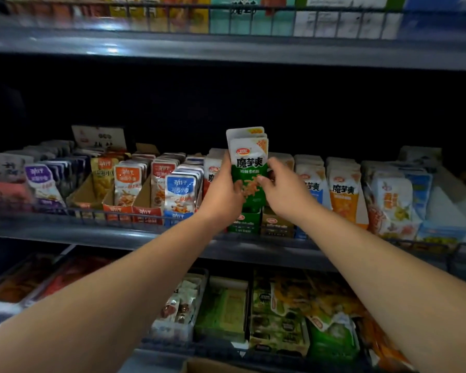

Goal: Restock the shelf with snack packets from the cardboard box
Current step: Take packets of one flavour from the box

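Note:
A small stack of green-and-white snack packets [249,162] stands upright above the green display carton [244,223] on the middle shelf [97,234]. My left hand [223,192] grips the stack from its left side, thumb on the front. My right hand [280,184] pinches the stack's lower right edge with curled fingers. A corner of the cardboard box [213,366] shows at the bottom edge of the view.
Rows of packets fill cartons on both sides: blue [179,191], orange [127,184] and purple [42,184] to the left, orange-fronted [343,192] to the right. A wire rail [135,215] runs along the shelf front. Another shelf [226,49] hangs above; trays of goods [280,313] lie below.

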